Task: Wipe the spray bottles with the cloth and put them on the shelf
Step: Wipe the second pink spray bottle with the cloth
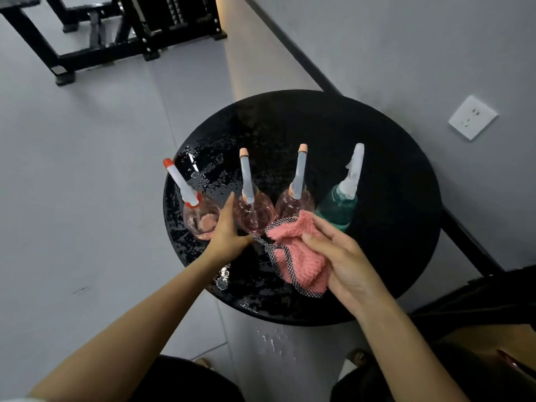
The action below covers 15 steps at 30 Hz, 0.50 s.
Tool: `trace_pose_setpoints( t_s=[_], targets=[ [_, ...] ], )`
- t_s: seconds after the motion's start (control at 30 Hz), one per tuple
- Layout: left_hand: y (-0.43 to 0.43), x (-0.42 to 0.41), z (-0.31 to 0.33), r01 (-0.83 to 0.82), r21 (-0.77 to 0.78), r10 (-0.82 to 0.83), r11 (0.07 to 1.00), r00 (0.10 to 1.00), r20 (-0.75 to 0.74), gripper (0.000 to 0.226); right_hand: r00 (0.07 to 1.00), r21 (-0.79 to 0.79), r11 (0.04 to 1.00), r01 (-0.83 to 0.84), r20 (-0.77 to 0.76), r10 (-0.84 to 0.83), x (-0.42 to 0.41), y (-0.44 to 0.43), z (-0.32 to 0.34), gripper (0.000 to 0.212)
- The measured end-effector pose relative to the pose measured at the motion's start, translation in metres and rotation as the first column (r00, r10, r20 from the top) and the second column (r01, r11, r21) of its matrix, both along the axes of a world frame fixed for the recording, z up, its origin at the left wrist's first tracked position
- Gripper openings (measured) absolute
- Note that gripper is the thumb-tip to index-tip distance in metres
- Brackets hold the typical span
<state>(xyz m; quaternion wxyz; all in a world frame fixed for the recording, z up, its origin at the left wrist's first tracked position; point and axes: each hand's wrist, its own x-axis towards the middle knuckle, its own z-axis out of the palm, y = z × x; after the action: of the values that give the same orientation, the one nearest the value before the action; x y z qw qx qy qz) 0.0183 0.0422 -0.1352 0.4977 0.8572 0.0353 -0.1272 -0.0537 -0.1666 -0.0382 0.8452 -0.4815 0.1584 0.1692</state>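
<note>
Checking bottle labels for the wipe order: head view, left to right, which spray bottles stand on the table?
red-capped clear bottle → left orange-tipped pink bottle → right orange-tipped pink bottle → green bottle

Glossy black round table [391,175] beaded wet, clear pink plastic bottles [255,213], translucent green bottle [338,208], fluffy pink cloth [298,256], matt wall [406,39]

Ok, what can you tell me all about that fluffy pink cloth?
The pink cloth looks soft and fluffy, with ribbed pile and a black-and-white checked trim along its edges. It is bunched up, not flat. The right hand grips it above the wet black table. Its upper edge overlaps the base of the pink bottle beside the green bottle; contact is unclear. The left hand, gripping the middle pink bottle, is close to its trim.
</note>
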Motion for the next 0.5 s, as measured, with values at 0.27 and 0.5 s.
trace_pose_setpoints(
  t_s=[0.27, 0.5],
  targets=[
    [-0.009, -0.001, -0.009, -0.020, 0.068, 0.010, 0.997, 0.990, 0.141, 0.100, 0.999, 0.011, 1.000, 0.004, -0.038, -0.004, 0.007, -0.001, -0.002, 0.028],
    [-0.008, -0.005, -0.010, -0.037, 0.027, 0.033, 0.999, 0.993, 0.113, 0.092, 0.999, 0.018, 1.000, -0.001, -0.052, 0.002, 0.007, -0.005, 0.001, 0.026]
  ],
)
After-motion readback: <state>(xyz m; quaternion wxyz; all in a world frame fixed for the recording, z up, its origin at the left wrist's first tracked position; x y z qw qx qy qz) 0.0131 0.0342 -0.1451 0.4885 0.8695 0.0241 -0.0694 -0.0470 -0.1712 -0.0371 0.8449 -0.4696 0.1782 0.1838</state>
